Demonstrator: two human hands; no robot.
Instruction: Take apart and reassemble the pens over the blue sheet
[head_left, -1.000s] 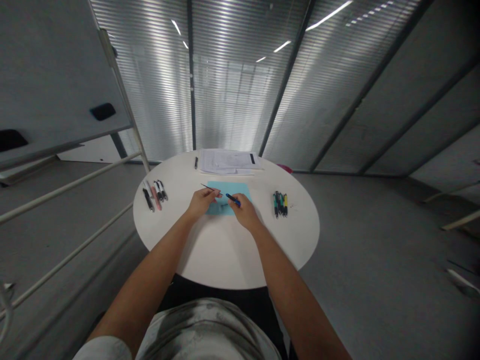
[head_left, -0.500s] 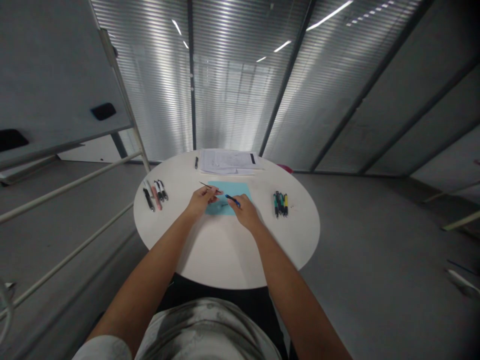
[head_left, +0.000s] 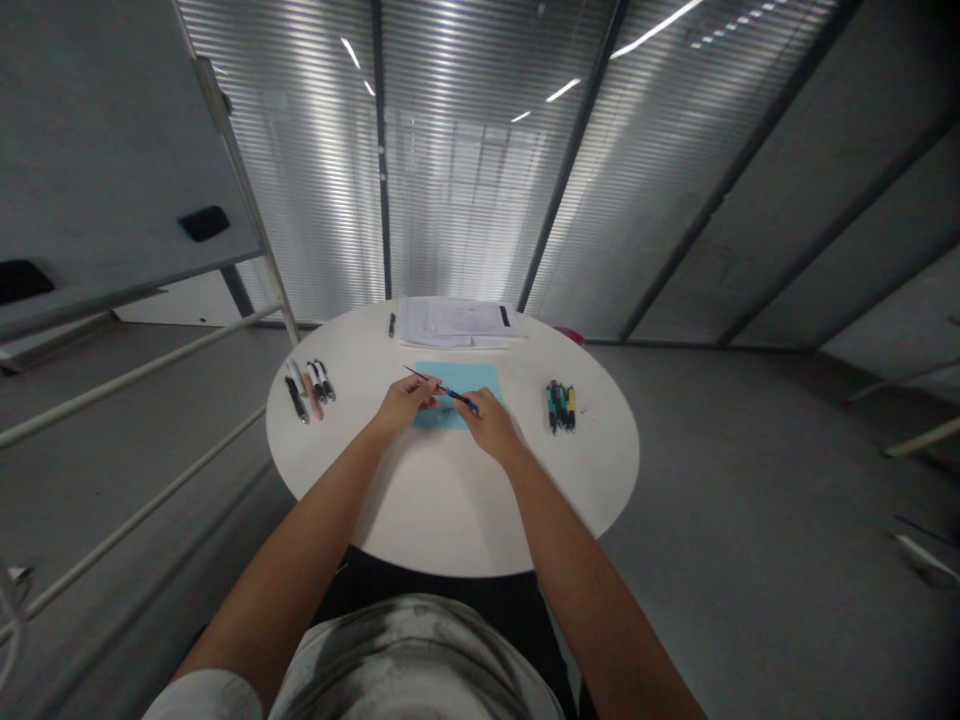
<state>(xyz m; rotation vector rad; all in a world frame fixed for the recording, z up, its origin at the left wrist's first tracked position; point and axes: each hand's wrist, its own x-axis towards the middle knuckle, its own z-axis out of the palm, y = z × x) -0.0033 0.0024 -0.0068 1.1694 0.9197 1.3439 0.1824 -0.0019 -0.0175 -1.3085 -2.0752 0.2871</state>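
Over a light blue sheet (head_left: 480,378) on the round white table, my left hand (head_left: 405,402) pinches a thin dark rod (head_left: 415,372), probably a pen refill. My right hand (head_left: 491,422) holds a blue pen barrel (head_left: 466,402). The rod and the barrel now line up and appear to meet between my hands. Small dark parts (head_left: 446,411) lie on the blue sheet beneath; they are too small to make out.
Several pens (head_left: 307,390) lie on the left of the table (head_left: 442,510), and several green, black and yellow ones (head_left: 561,407) on the right. Papers (head_left: 450,322) and a dark pen (head_left: 391,325) are at the back. A whiteboard frame (head_left: 247,190) stands at the left.
The gap between the thin rod and the blue barrel has closed, and they now form one line. My left hand has moved slightly right; my grips look the same.
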